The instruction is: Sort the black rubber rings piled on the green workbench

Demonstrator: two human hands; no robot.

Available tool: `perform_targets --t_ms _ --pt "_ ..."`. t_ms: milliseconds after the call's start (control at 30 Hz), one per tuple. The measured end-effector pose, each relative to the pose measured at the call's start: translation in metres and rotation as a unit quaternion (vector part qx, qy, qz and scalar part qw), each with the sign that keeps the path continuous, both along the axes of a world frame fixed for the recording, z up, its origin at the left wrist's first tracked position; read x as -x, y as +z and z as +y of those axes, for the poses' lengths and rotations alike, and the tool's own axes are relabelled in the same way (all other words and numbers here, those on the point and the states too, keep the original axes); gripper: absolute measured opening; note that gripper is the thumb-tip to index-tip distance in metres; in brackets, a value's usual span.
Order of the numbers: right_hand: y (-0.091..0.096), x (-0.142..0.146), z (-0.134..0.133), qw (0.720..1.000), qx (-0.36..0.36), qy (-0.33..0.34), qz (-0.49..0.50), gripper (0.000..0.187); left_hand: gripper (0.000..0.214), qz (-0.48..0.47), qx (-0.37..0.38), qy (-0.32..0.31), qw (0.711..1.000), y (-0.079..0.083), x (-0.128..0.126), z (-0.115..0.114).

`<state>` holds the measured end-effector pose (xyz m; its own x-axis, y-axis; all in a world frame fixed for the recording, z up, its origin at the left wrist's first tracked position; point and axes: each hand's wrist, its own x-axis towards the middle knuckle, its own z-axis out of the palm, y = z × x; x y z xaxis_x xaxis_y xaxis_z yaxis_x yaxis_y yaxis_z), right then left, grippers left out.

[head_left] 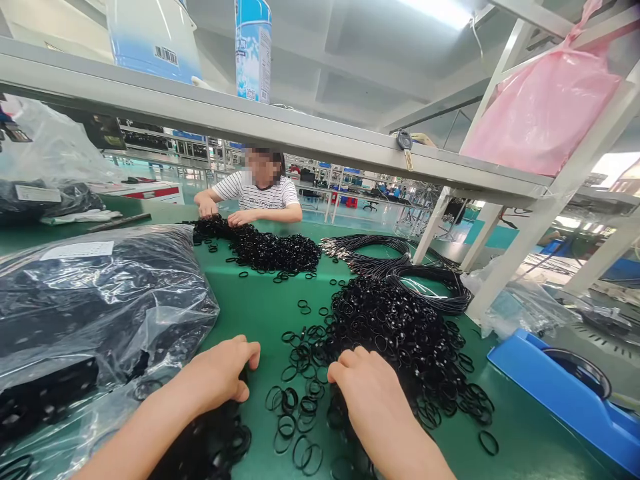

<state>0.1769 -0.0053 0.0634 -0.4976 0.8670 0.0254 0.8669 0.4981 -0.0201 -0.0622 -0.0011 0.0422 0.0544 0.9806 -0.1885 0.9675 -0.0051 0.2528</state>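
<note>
My left hand (225, 373) hovers over the near left of the green table, beside a heap of black rings (213, 437). Its fingers are bent, with a gap between thumb and forefinger and nothing visible there. My right hand (373, 390) rests at the near left edge of a large pile of black rings (395, 327). Those fingers are curled down together; their tips and anything under them are hidden. Loose black rings (287, 400) lie scattered on the table between both hands.
A clear plastic bag (165, 287) of black items lies left. Coiled black cables (435, 283) sit behind the pile, and a blue tray (565, 393) is at right. Across the table, a person (267, 193) handles another ring pile (275, 250). A shelf beam (320, 130) crosses above.
</note>
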Motion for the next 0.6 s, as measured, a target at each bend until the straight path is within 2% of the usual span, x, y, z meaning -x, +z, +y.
perform_targets --t_ms 67,133,200,233,300,433,533,600 --pt "-0.01 0.008 -0.002 0.999 -0.011 0.035 0.02 0.019 0.023 -0.01 -0.004 -0.028 1.0 -0.003 -0.001 0.003" --pt "-0.027 0.018 -0.006 0.993 -0.011 0.107 0.053 0.012 0.021 -0.03 -0.02 -0.061 0.998 -0.003 -0.003 0.005" --pt "-0.044 0.027 -0.009 0.978 -0.006 0.187 0.091 0.023 0.019 -0.076 -0.037 -0.092 0.992 -0.001 -0.008 0.007" --pt "-0.05 0.029 -0.008 0.977 -0.002 0.193 0.09 0.02 0.015 -0.111 -0.042 -0.103 0.988 -0.001 -0.011 0.009" --pt "-0.054 0.028 0.0 0.984 -0.012 0.163 0.067 0.006 0.011 -0.207 -0.037 -0.105 0.972 -0.001 -0.017 0.014" --pt "-0.033 0.002 0.024 0.999 -0.038 0.03 0.002 0.01 0.022 -0.399 -0.006 -0.066 0.915 -0.007 -0.037 0.021" --pt "-0.013 -0.016 0.031 0.998 -0.054 -0.016 0.032 0.014 0.033 -0.501 0.032 -0.001 0.865 -0.008 -0.052 0.017" --pt "-0.008 -0.019 0.028 0.993 -0.064 -0.026 0.101 0.021 0.04 -0.574 0.063 0.035 0.816 -0.007 -0.059 0.012"
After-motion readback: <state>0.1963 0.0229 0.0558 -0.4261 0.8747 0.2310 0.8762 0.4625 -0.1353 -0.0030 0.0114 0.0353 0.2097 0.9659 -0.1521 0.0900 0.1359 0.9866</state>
